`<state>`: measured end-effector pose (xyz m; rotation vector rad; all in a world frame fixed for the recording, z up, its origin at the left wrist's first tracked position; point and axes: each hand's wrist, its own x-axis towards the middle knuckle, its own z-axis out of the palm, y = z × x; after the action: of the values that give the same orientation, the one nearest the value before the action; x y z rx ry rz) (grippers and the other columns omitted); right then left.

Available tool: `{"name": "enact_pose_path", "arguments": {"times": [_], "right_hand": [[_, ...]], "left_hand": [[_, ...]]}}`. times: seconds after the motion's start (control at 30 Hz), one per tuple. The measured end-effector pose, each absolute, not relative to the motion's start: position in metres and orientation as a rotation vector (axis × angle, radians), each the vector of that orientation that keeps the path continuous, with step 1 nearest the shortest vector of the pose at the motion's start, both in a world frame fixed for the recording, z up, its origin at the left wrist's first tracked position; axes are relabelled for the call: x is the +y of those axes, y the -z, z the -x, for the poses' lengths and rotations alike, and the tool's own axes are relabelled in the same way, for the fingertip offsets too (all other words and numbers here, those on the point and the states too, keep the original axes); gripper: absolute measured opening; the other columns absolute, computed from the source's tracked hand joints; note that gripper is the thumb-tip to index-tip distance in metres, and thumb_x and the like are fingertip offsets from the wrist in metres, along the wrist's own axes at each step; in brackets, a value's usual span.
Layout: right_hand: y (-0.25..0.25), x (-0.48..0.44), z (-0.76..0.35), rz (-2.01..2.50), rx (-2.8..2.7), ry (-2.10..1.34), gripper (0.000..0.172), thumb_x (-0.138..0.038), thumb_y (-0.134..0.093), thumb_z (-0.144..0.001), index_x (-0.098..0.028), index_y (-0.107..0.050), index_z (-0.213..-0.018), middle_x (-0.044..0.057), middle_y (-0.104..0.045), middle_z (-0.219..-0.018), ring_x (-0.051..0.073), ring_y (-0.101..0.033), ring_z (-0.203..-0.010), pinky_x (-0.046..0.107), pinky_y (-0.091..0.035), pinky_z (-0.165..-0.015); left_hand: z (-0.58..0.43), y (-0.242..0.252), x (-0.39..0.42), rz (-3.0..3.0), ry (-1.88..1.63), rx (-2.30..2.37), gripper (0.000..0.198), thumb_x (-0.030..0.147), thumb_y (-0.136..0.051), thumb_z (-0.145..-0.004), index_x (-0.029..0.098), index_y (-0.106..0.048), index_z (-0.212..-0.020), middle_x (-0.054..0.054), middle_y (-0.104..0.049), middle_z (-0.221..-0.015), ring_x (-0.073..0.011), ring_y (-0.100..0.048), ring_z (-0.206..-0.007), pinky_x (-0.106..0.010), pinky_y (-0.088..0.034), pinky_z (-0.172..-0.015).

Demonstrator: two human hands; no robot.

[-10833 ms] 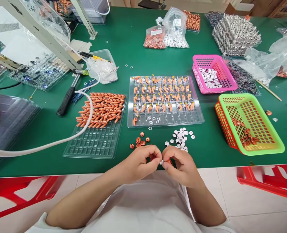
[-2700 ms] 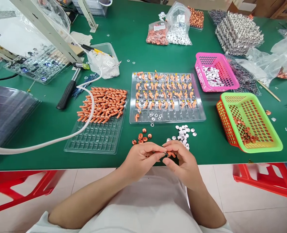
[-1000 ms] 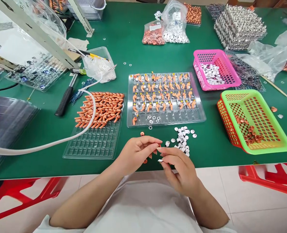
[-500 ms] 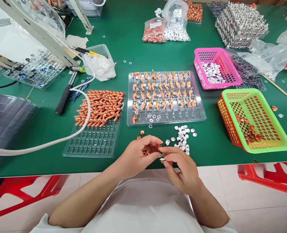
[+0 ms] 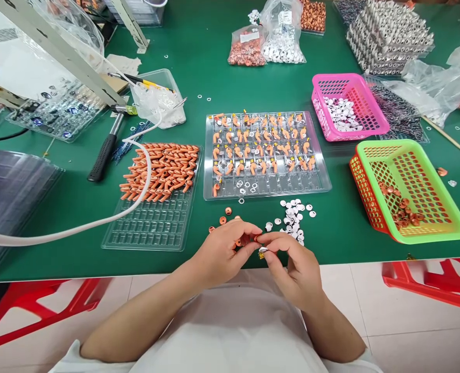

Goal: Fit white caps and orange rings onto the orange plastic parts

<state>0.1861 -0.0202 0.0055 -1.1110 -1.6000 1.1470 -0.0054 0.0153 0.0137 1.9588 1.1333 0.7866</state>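
Note:
My left hand (image 5: pixel 224 248) and my right hand (image 5: pixel 294 264) meet at the table's near edge, fingertips pinched together. The left hand pinches a small orange ring (image 5: pixel 256 238). In the right fingertips sits a tiny white and yellow part (image 5: pixel 261 252). Loose orange rings (image 5: pixel 224 216) lie just beyond the left hand. A heap of small white discs (image 5: pixel 292 216) lies beyond the right hand. Further back a clear tray (image 5: pixel 315 178) holds rows of orange curved parts (image 5: pixel 261 147).
A second clear tray (image 5: pixel 152 228) carries a pile of orange pieces (image 5: pixel 163 168), crossed by a white hose (image 5: pixel 78 225). A hammer (image 5: pixel 103 155) lies at left. A green basket (image 5: pixel 443 228) and a pink basket (image 5: pixel 370 129) stand at right. Bags and stacked metal parts line the back.
Both hands have stayed at the near edge, their fingertips drawing closer together. The white part in my right fingertips has shifted slightly toward the orange ring.

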Motion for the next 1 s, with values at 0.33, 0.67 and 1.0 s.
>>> {"name": "enact_pose_path", "arguments": {"times": [0.33, 0.67, 1.0], "right_hand": [[-0.014, 0.000, -0.196, 1.243, -1.482, -1.443, 0.012, -0.023, -0.053, -0.096, -0.024, -0.055, -0.085, -0.001, -0.053, -0.082, 0.014, -0.049, -0.073, 0.028, -0.041, -0.067], [-0.015, 0.007, -0.195, 1.310, -1.333, -1.618, 0.012, -0.026, -0.061, -0.090, -0.021, -0.058, -0.079, -0.001, -0.057, -0.078, 0.015, -0.054, -0.073, 0.028, -0.044, -0.067], [-0.015, 0.009, -0.195, 1.363, -1.423, -1.601, 0.013, -0.025, -0.059, -0.089, -0.021, -0.057, -0.076, 0.000, -0.061, -0.075, 0.015, -0.057, -0.072, 0.028, -0.047, -0.066]], "left_hand": [[0.005, -0.013, 0.017, -1.870, -0.790, 1.035, 0.018, 0.012, -0.059, -0.093, 0.019, -0.066, -0.109, 0.000, -0.076, -0.090, -0.0129, -0.070, -0.080, -0.028, -0.052, -0.085], [0.002, -0.014, 0.019, -1.964, -0.795, 0.982, 0.020, 0.011, -0.056, -0.094, 0.020, -0.064, -0.110, -0.001, -0.076, -0.083, -0.0140, -0.067, -0.077, -0.031, -0.051, -0.086], [0.003, -0.010, 0.017, -2.073, -0.808, 0.971, 0.022, 0.011, -0.051, -0.096, 0.020, -0.063, -0.113, -0.003, -0.075, -0.088, -0.0149, -0.067, -0.080, -0.032, -0.053, -0.085]]}}
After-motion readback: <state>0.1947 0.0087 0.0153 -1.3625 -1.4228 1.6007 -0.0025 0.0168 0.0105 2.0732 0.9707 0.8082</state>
